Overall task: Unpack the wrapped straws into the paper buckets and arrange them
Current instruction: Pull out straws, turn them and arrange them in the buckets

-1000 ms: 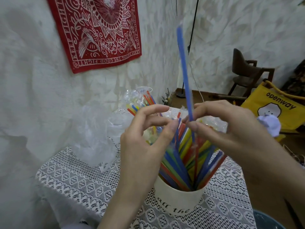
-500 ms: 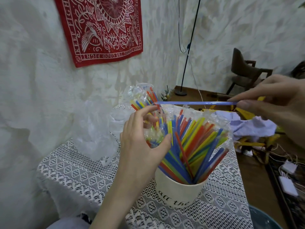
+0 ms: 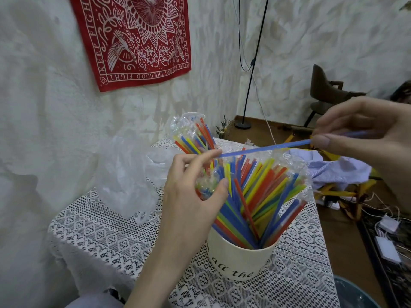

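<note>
Blue straw [image 3: 264, 148] held crosswise above the paper bucket [image 3: 238, 261].
My right hand [image 3: 364, 134] pinches its right end; my left hand [image 3: 193, 187] pinches a clear wrapper [image 3: 205, 182], forefinger touching its left tip.

Two bare hands, the left hand [image 3: 191, 196] and right hand [image 3: 364, 138], enter without rings, watches or gloves; both forearms are uncovered, and pale blue-grey fabric shows at the lower edge.

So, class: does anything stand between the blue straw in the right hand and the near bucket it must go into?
Yes. The bucket is crammed with straws, and the left hand holds clear wrap over their tops, under the blue straw pinched by the right hand.
</note>
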